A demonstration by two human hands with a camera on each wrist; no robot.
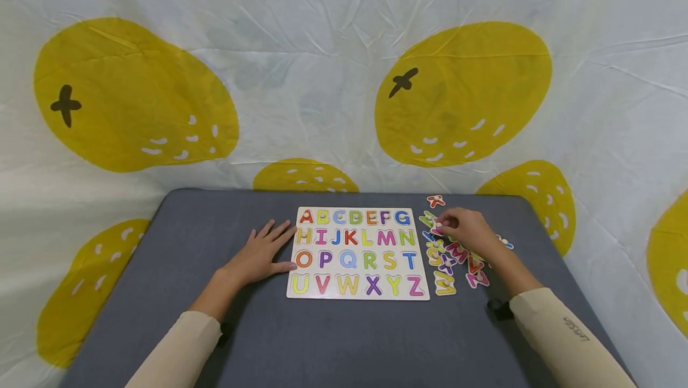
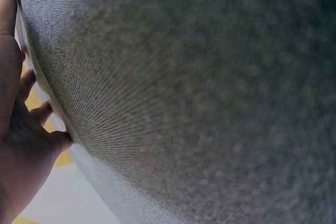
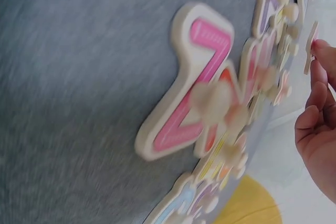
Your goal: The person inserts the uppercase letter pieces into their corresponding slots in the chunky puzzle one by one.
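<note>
A white alphabet puzzle board [image 1: 333,299] lies flat on the table, with letters A to Z in four rows. Small knobs show on several top-row letters. My left hand [image 1: 263,256] rests spread at the board's left edge, fingertips and thumb touching it; the left wrist view shows that hand [image 2: 26,156] at the far left. To the board's right, my right hand [image 1: 466,230] pinches a pink letter piece [image 1: 436,228] above the loose pieces. In the right wrist view the piece [image 3: 312,48] is edge-on between thumb and fingers, so its letter cannot be read.
Loose knobbed letters lie in a cluster right of the board, some overlapping. Among them are a pink Z [image 1: 477,279], a purple X [image 1: 447,264] and a yellow piece [image 1: 444,283]. A red-orange piece [image 1: 436,201] lies near the grey table's [image 1: 344,346] back edge. A patterned curtain [image 1: 317,107] hangs behind.
</note>
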